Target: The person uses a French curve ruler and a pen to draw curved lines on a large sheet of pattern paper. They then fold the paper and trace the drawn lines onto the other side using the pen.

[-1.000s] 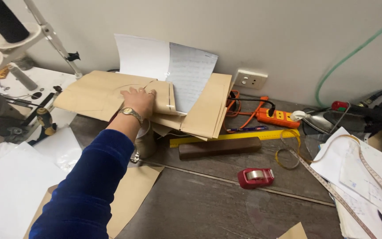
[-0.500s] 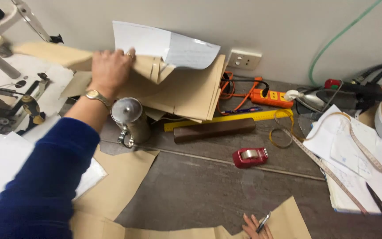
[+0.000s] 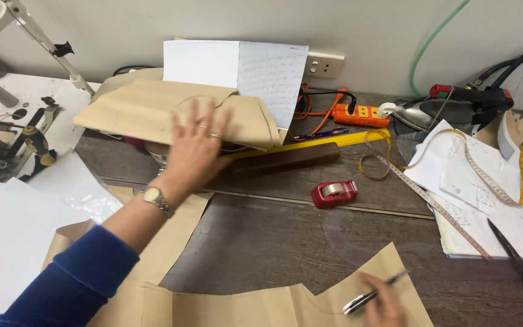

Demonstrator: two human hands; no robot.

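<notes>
the left hand (image 3: pixel 196 151) lies spread, fingers apart, on a stack of brown paper pieces (image 3: pixel 152 109). the right hand (image 3: pixel 385 303) grips a pen (image 3: pixel 370 295) over brown pattern paper (image 3: pixel 261 306) near a red tape dispenser (image 3: pixel 333 194).

one head-worn camera looks steeply down and forward over a cluttered table (image 3: pixel 273 242), close above the left hand (image 3: pixel 198 151), with the wall (image 3: pixel 364 24) just beyond that hand.

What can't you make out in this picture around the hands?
Head view:
- Right hand: cut off by the bottom edge; its grip on the pen is partly hidden.
- Left hand: motion-blurred fingers; contact with the brown paper stack unclear.
- Container under the stack: mostly covered.
</notes>
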